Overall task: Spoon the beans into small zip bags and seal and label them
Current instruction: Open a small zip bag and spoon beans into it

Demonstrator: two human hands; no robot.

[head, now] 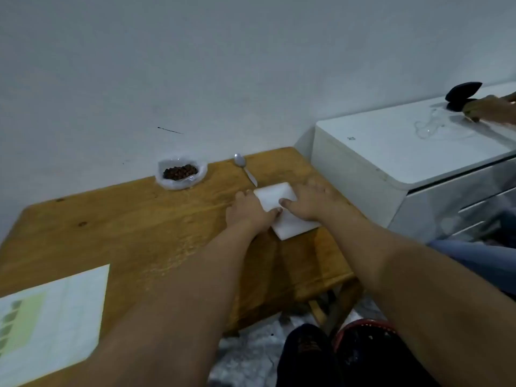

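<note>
A wooden table [156, 227] with visible grain and knots fills the middle and left of the frame, its far edge against a plain pale wall [195, 65] that takes up the whole upper half. At the centre of the frame both hands rest on a flat white stack [282, 212], possibly the small zip bags, though the blur leaves this uncertain. The left hand [248, 210] lies palm down with fingers spread over the stack's left edge, and the right hand [307, 201] lies flat and spread over its right side, thumb pointing inward; neither is closed around anything.

Above and left of the hands, near the table's back edge, the beans [180, 172] sit dark brown in an open clear plastic bag [164, 182]. Just right of them a metal spoon [245, 169] lies on the wood, bowl toward the wall.

A printed sheet of paper [53, 319] lies at the lower left. At the right of the frame stands a white cabinet [377, 152] with drawers, and in the upper right corner another person's hand [485, 108] rests on its top beside a dark object [462, 92]. A patterned grey floor [251, 356] shows at the bottom.
</note>
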